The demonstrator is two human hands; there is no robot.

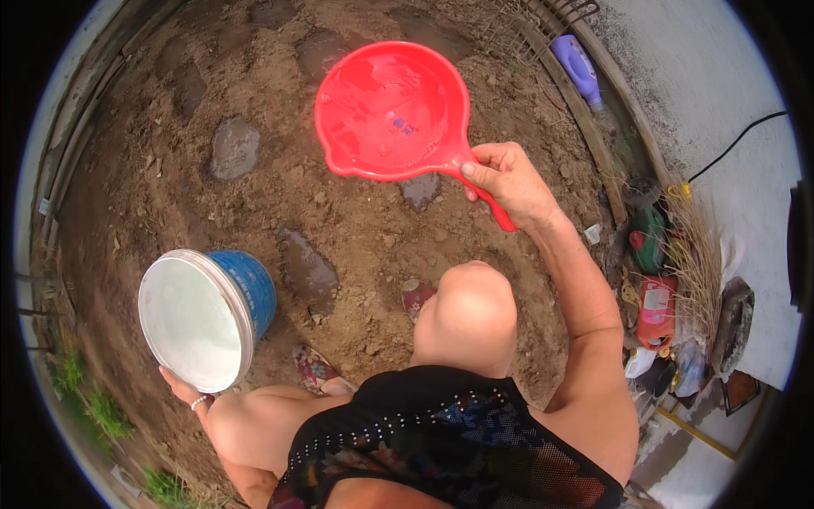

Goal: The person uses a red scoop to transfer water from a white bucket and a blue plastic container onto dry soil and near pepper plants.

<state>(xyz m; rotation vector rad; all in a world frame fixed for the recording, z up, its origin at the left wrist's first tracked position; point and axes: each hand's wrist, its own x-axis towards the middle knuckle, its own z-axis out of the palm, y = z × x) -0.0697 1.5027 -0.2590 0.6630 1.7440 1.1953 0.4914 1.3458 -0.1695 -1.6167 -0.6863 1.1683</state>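
Note:
In the head view my right hand (512, 181) is closed around the handle of a red plastic dipper (394, 111) with a small pouring lip; clear liquid seems to lie in its bowl. At the left, my left hand (180, 387), with a beaded bracelet at the wrist, holds the lower rim of a blue and white plastic bucket (254, 289). The bucket is tilted, its mouth towards me; how much it holds I cannot tell. Below the dipper is brown soil (362, 235) with several water-filled hollows, one (235, 147) to the left and one (310, 270) beside the bucket.
Along the right wall lie wooden planks (588, 127), a purple plastic bottle (577, 69), a green container (647, 238), a red plastic jug (657, 312) and dry stalks (696, 261). A metal rake head (563, 13) is at the top right. Green grass (105, 413) grows at the lower left.

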